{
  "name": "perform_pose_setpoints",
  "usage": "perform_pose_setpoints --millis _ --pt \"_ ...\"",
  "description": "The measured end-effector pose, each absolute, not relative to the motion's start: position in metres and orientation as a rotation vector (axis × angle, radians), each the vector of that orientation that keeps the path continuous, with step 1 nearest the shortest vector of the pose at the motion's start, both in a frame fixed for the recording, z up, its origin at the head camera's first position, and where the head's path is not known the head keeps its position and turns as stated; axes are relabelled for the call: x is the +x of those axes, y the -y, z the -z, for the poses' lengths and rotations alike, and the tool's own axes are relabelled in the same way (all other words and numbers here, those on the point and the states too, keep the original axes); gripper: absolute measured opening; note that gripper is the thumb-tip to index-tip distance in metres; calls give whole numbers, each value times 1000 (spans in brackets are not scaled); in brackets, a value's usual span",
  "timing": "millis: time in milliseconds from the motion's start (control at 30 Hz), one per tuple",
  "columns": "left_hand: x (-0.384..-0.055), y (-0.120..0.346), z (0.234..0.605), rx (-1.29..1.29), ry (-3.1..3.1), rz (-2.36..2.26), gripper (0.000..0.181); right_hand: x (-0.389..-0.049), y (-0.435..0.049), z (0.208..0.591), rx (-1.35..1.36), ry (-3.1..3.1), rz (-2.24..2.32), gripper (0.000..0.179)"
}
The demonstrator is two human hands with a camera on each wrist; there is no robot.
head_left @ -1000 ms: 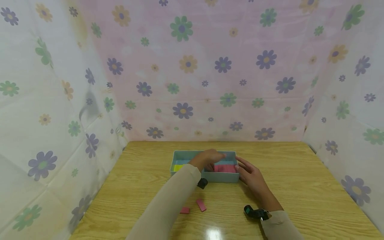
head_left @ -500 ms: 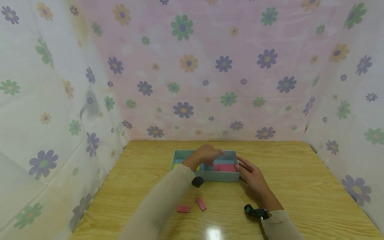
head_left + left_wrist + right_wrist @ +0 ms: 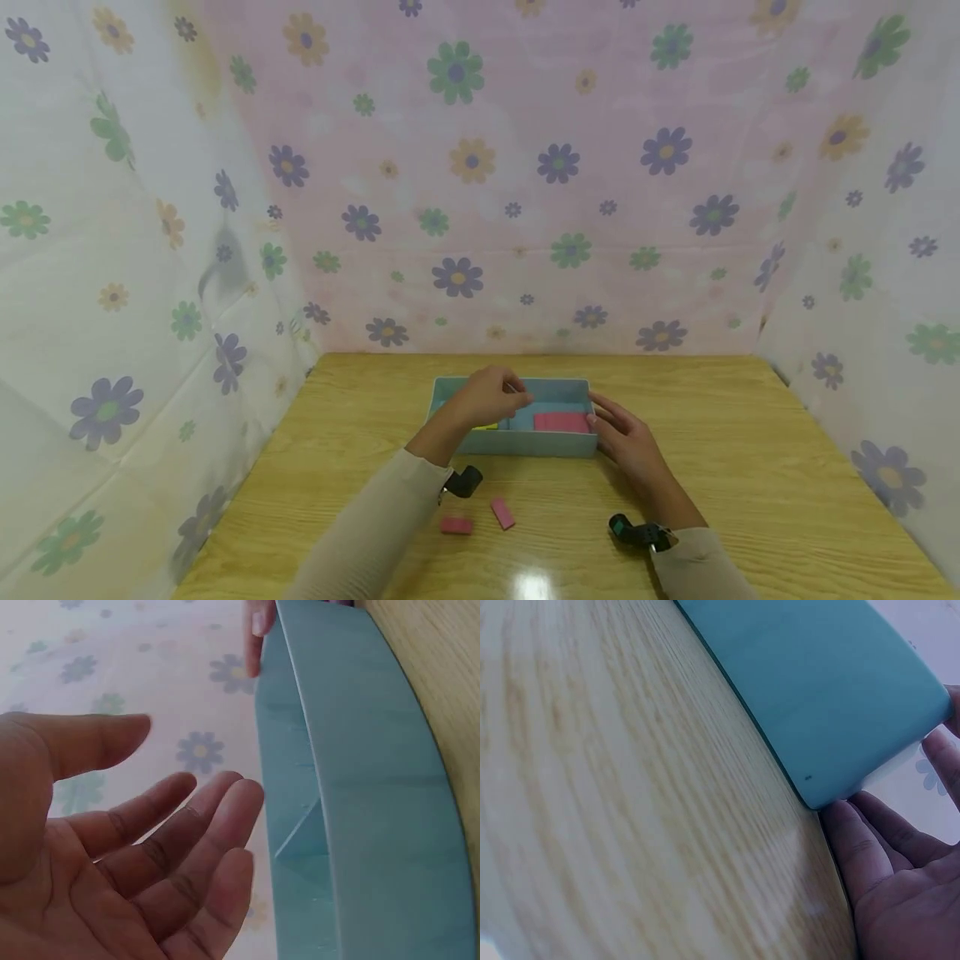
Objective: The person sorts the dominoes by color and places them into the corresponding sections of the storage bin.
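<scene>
A light blue rectangular box stands near the middle of the table, seen from outside in both wrist views. Pink pieces lie side by side in its right part; a bit of yellow shows left of them. My left hand hovers over the box's left half; in the left wrist view its fingers are spread and loosely bent, with nothing between them. My right hand holds the box's right end, thumb on the rim and fingers along the end wall. Two pink rectangular pieces lie on the table in front.
The wooden table meets flower-patterned cloth at the back and sides. Black wrist cameras are strapped to both wrists. Part of the box's left interior is hidden by my left hand.
My left hand has risen from the box's right part and drawn left, uncovering the pink pieces and both loose ones. The right hand and the box stay put.
</scene>
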State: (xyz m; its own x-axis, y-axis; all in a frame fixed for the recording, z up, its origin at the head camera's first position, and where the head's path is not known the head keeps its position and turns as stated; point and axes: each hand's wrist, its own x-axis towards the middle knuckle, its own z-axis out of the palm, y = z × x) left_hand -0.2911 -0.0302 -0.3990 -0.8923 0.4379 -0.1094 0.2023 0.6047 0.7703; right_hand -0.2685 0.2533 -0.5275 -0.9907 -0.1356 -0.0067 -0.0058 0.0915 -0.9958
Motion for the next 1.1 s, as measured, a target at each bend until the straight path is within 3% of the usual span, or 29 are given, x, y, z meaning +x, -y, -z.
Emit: perform_pose_setpoints --millis 267,533,1100 --pt "-264 55 419 782 -2656 -1095 17 -269 -250 533 -129 -2261 2049 61" --pt "-237 74 443 804 -2544 -1038 27 -269 -251 535 -117 -2273 2033 59" --pt "-221 81 475 883 -2537 -932 38 -270 -252 533 -140 -2287 2023 61"
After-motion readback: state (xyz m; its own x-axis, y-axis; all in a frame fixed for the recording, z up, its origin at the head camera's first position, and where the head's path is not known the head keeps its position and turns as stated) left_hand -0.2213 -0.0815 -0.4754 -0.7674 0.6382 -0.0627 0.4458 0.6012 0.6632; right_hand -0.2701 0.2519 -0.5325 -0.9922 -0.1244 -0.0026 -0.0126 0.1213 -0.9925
